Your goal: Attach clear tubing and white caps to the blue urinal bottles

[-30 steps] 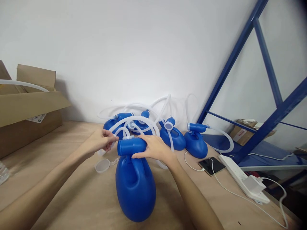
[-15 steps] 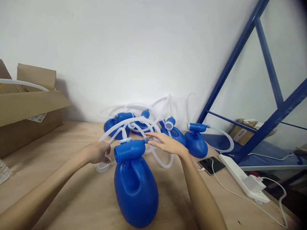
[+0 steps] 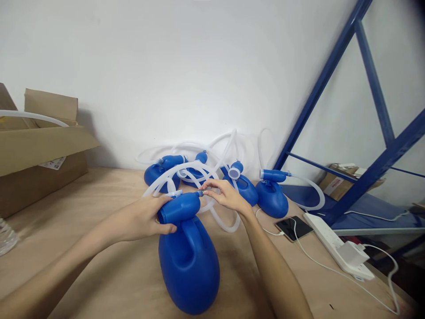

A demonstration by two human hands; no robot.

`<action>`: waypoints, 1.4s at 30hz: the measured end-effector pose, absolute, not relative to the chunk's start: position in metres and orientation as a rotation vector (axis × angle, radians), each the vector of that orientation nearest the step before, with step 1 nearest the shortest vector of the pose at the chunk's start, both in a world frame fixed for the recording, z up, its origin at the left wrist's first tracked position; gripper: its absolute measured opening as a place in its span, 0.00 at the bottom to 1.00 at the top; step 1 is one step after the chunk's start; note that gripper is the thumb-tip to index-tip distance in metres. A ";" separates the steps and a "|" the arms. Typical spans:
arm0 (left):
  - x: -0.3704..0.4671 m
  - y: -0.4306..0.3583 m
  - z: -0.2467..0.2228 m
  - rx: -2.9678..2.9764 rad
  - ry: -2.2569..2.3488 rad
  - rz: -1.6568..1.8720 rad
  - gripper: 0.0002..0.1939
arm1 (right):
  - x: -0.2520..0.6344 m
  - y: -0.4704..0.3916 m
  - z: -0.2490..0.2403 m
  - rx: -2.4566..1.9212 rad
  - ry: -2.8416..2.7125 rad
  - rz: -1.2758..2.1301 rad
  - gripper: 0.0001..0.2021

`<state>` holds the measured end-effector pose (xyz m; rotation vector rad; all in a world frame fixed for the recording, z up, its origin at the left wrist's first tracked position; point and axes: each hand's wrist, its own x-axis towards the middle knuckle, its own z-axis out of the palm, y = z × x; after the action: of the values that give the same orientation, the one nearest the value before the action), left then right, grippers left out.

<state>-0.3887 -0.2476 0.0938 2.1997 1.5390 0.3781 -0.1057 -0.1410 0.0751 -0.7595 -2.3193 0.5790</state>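
Note:
A blue plastic urinal bottle (image 3: 191, 277) with a moulded handle stands upright in front of me on the wooden table. On its top lies a blue cylindrical head (image 3: 181, 207), its wide end to the left and a narrow nozzle to the right. My left hand (image 3: 149, 219) is wrapped round the wide end, thumb on the near side. At the nozzle, my right hand (image 3: 224, 193) pinches a small metal hose clip (image 3: 202, 190), mostly hidden by the fingers. Clear tubing (image 3: 186, 166) loops behind the head.
Several similar blue bottles (image 3: 272, 199) with tubing stand along the wall. On the right are a phone (image 3: 294, 228), a white power strip (image 3: 332, 246) and a blue metal rack (image 3: 361, 170). An open cardboard box (image 3: 43, 177) and a clear plastic bottle (image 3: 6, 237) are left.
My left hand has moved right from the tubing behind and closed round the head's wide end. My right hand has shifted slightly left at the nozzle, fingers now pinched tighter.

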 end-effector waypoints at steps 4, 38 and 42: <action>-0.382 -0.246 0.095 2.225 1.627 0.378 0.18 | -0.100 -0.141 0.077 -0.760 -2.330 0.542 0.09; -0.373 -0.241 0.054 2.358 1.649 0.584 0.34 | -0.129 -0.122 0.024 -0.901 -1.992 0.404 0.35; -0.359 -0.248 0.050 2.341 1.740 0.568 0.38 | -0.111 -0.123 0.045 -0.900 -2.136 0.550 0.26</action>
<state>-0.3586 -0.2483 0.0499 2.3409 1.7400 0.5679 -0.1113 -0.1231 0.0450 -0.9003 -2.1361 0.5502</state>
